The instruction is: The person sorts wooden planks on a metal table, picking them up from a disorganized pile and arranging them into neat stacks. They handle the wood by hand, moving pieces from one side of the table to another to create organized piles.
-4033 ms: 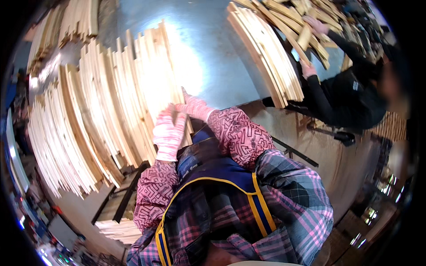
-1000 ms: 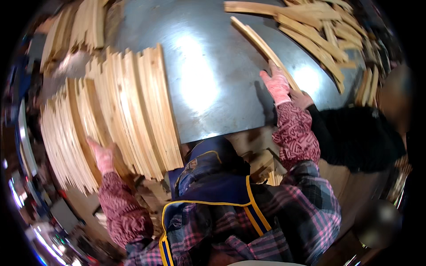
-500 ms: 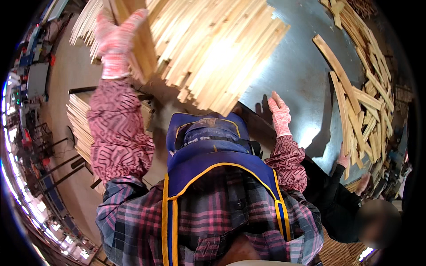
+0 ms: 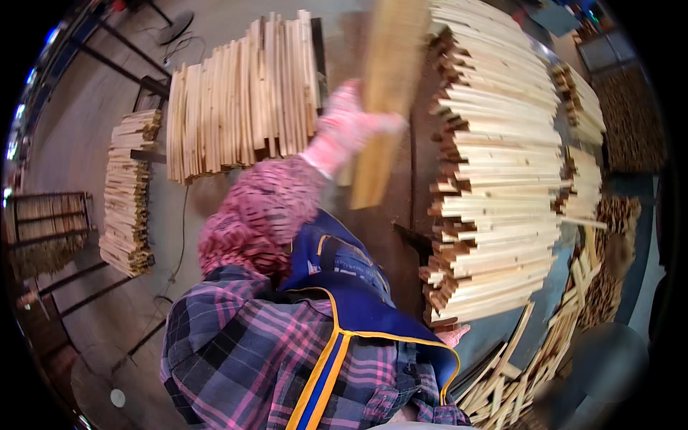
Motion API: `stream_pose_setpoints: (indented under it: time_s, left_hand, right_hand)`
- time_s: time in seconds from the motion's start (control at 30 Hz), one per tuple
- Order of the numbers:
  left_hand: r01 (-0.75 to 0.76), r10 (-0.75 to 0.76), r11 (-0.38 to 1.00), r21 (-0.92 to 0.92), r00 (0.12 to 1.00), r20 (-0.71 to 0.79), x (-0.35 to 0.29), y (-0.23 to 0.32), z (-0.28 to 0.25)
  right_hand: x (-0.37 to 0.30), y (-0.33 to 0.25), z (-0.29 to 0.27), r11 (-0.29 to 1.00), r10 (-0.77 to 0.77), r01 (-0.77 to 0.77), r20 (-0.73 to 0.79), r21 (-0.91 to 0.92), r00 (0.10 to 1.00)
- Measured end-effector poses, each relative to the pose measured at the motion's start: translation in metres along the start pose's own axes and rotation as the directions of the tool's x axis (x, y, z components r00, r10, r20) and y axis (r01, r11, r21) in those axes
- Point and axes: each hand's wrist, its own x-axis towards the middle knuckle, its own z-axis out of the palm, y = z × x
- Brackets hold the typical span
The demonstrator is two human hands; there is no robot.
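My left hand (image 4: 347, 129), in a pink and white knit glove, is closed round a long wooden board (image 4: 390, 93), blurred by motion. The board is held raised and slightly tilted, between two stacks of wood strips. Beside it on the right lies a long row of pale wood strips (image 4: 502, 179) on a grey metal table (image 4: 476, 342). My right hand (image 4: 453, 335), gloved alike, shows only in part past the apron at the row's near end. Its visible fingers are stretched out with nothing in them.
On the left stands a rack of upright-looking strips (image 4: 244, 97), with another strip stack (image 4: 129, 193) farther left. A cable (image 4: 183, 244) runs over the floor. Loose wood pieces (image 4: 527, 373) are heaped at the lower right. Metal rails (image 4: 107, 276) jut in at the left.
My view and body have turned left, so the row of strips now lies to my right. My left hand has carried the board away from the row, toward the rack.
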Motion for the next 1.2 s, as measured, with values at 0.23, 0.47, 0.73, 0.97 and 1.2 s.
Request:
stream_pose_setpoints:
  time_s: [0.23,0.47,0.73,0.97,1.2]
  left_hand:
    - [0.731,0.203,0.115,0.672,0.645,-0.737,0.041,-0.007,-0.302]
    - [0.527,-0.197,0.758,0.385,0.747,-0.635,0.029,-0.117,-0.462]
    - [0.671,0.163,-0.289,0.682,0.737,-0.656,0.051,-0.066,-0.317]
    - [-0.363,0.431,0.044,0.931,0.847,0.310,0.039,-0.073,-0.016]
    - [-0.794,0.344,0.507,0.336,0.544,0.766,-0.095,-0.165,0.266]
  right_hand:
    - [-0.006,-0.008,0.012,0.433,-0.248,0.212,0.111,-0.876,0.962]
    - [0.026,-0.026,0.071,0.720,-0.136,0.004,-0.135,-0.694,0.981]
    - [-0.010,0.005,0.064,0.911,-0.044,-0.077,-0.280,-0.406,0.959]
    - [-0.025,-0.003,0.028,0.968,-0.007,-0.040,-0.187,-0.248,0.982]
    - [0.024,-0.012,-0.059,0.977,-0.209,0.208,-0.012,-0.039,0.978]
